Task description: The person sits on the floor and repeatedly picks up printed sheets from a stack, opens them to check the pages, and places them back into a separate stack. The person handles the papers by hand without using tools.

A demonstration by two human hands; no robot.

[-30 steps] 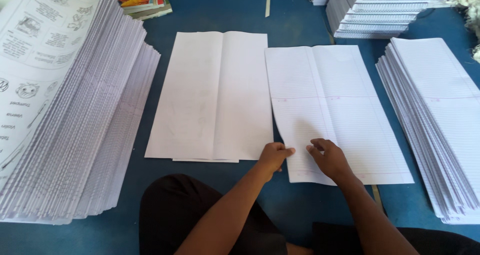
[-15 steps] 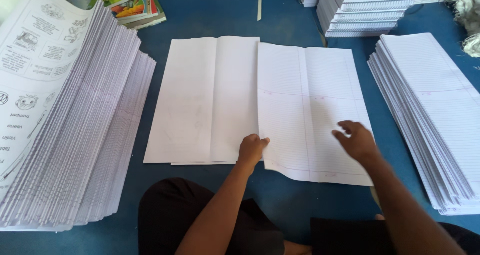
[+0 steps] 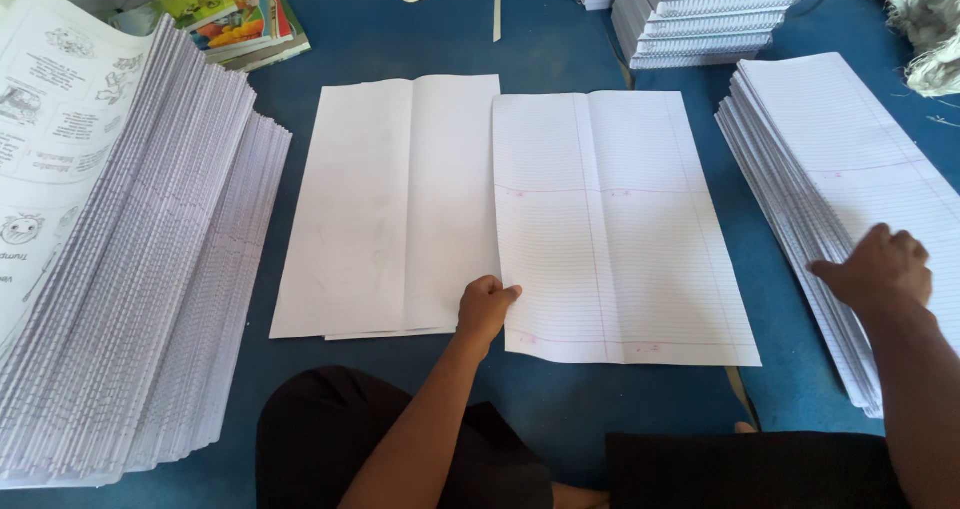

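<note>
Since the frame 0.5 s earlier, right hand (image 3: 878,269) has left the ruled sheet and moved out to the fanned stack of ruled sheets (image 3: 850,179) at the right; left hand (image 3: 486,307) has stayed at the seam between the 2 centre sheets.

Ruled sheet (image 3: 620,229) lies flat on the blue floor covering (image 3: 400,39), centre-right, its left edge touching or slightly overlapping the blank white sheets (image 3: 395,209) beside it. Left hand is curled, fingers pressed together, thumb resting on the ruled sheet's lower left edge; whether it pinches the paper cannot be told. Right hand lies palm-down on the stack, fingers bent over its near edge, gripping nothing visibly.

At far left stands a large fanned stack of printed sheets (image 3: 110,269). Colourful booklets (image 3: 235,24) lie top left; bound notebook piles (image 3: 700,14) stand top right.
</note>
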